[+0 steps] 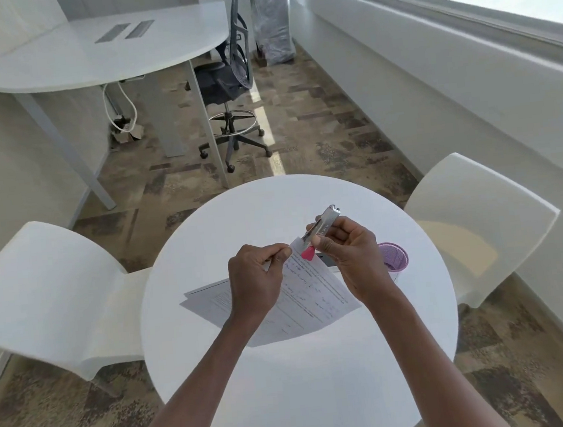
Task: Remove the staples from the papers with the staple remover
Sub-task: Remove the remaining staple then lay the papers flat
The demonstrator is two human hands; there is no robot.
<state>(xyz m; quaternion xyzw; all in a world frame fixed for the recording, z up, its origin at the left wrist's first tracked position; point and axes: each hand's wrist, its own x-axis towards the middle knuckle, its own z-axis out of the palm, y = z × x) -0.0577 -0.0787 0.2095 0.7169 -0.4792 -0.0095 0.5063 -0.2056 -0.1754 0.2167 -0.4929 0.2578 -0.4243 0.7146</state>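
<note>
Both hands up: papers (pixel 312 296) pinched, remover (pixel 322 227) gripped.

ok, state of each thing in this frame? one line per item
left hand: closed, pinching the papers' top corner
right hand: closed around the staple remover
staple remover: held at the lifted corner, tilted; jaws not clear
papers: top corner lifted, rest flat on the round table
purple cup: upright on the table, right of the hands; contents not clear

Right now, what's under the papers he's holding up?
Under the papers lies the round white table; a second sheet pokes out at left. Whatever else lies beneath is covered. The purple cup stands beside them.
</note>
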